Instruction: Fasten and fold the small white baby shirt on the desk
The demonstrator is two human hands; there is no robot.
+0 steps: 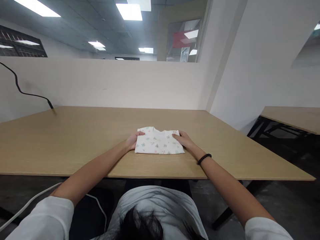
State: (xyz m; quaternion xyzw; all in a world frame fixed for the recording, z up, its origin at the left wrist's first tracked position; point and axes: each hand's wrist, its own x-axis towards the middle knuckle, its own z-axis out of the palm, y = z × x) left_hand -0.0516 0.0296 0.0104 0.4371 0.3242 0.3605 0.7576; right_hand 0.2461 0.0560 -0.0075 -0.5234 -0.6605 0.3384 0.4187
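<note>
A small white baby shirt (159,142) with a pastel print of little figures lies folded into a flat rectangle on the wooden table (100,123). Its neckline faces away from me. At the shirt's left side, my left hand (134,140) grips the edge, thumb on top and fingers underneath. My right hand (183,138) pinches the opposite side near the upper right corner, thumb likewise over the fabric. The fingers beneath the cloth are hidden on both sides.
A white partition wall (130,83) borders the table's far edge. A black cable (32,95) comes down at the far left, and a white cable (32,200) hangs below the table's front edge. Another table (295,116) stands off to the right.
</note>
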